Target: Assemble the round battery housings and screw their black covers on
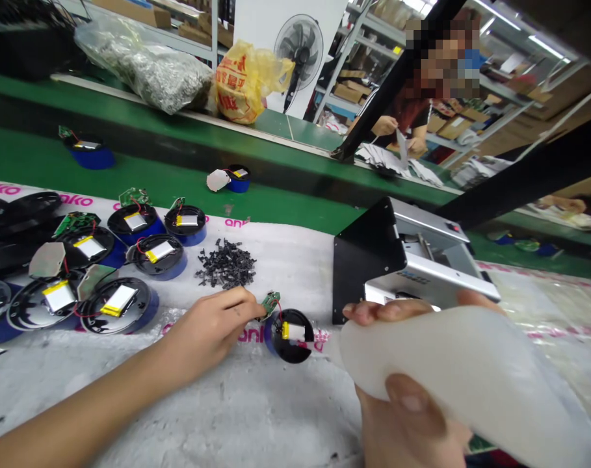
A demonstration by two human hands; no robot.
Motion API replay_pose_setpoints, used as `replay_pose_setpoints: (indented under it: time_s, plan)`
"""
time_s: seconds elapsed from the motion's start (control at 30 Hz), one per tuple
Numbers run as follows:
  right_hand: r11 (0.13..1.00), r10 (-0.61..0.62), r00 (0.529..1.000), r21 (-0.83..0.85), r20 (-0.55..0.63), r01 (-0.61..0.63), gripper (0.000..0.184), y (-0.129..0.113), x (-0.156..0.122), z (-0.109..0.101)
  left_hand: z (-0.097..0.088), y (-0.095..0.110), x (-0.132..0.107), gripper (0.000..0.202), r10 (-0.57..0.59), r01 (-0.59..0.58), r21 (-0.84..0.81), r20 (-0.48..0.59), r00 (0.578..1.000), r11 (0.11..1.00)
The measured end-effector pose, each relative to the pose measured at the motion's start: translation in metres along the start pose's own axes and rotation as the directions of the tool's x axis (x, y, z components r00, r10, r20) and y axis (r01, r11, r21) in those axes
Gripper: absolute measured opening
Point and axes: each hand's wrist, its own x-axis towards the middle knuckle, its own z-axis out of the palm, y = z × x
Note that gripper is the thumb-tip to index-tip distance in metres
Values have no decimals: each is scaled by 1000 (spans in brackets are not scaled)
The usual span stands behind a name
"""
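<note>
My left hand (212, 325) is closed in a pinch on a small green circuit board (270, 303), joined by a red wire to a round black housing (291, 335) with a silver and yellow battery inside. My right hand (412, 403) grips a white squeeze bottle (465, 377) close to the camera, thumb on top, with its narrow end pointing toward the housing. A small heap of black plastic parts (225, 262) lies just behind my left hand.
Several similar round housings with batteries (119, 300) sit at the left on white foam sheet (256, 416). A black and silver machine (407, 257) stands at the right. Behind runs a green conveyor (129, 162) carrying two blue units. Another person (407, 127) handles white sheets beyond it.
</note>
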Motion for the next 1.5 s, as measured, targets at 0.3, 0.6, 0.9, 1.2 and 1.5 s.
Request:
replay_pose_setpoints:
  time_s: [0.3, 0.6, 0.9, 1.2, 1.5]
  plan:
    - [985, 78, 980, 169, -186, -46, 57, -13, 16, 7, -2, -2, -1, 30, 6, -5, 22, -37, 999, 1000]
    - [646, 660, 738, 608, -143, -460, 35, 1, 83, 59, -13, -9, -1, 23, 69, -29, 197, -200, 977, 980]
    - [543, 801, 596, 496, -64, -678, 31, 58, 74, 38, -24, -12, 3, 19, -64, 103, 106, -321, 945, 989]
    - [839, 543, 835, -111, 93, -533, 57, 16, 38, 27, -26, -12, 7, 13, -258, 217, -158, -321, 911, 963]
    - [648, 584, 666, -761, 464, -37, 13, 16, 47, 31, -26, -11, 10, 9, -474, 280, -585, -207, 856, 761]
